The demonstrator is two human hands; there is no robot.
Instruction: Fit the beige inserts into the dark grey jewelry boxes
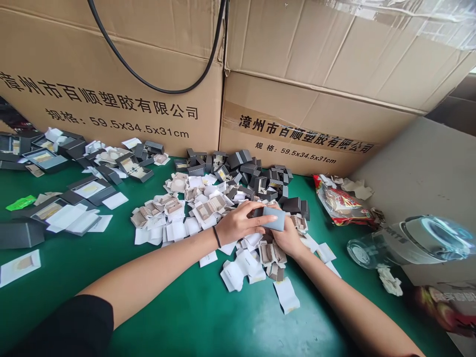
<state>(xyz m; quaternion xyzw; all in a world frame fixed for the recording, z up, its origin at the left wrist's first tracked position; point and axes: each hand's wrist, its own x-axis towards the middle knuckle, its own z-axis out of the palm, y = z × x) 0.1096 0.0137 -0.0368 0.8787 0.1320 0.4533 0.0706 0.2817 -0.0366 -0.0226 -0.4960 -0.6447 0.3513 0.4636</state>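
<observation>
Above the middle of the table, both hands hold one small grey box (274, 219). My left hand (243, 220) grips it from the left, fingers and thumb wrapped about its near end. On the other side my right hand (288, 237) is closed round it from below and behind, its fingers partly hidden by the box. Under and around the hands lies a heap of white and beige folded card inserts (210, 208). Behind it several dark grey small boxes (240, 166) are piled, some with lids up.
Large cardboard cartons (148, 114) wall off the back, with a black cable (163, 90) hanging before them. More grey boxes (89, 191) lie at left on the green table (167, 307). At right are a red snack bag (344, 206), a clear bottle (401, 243) and crumpled tissue (389, 281).
</observation>
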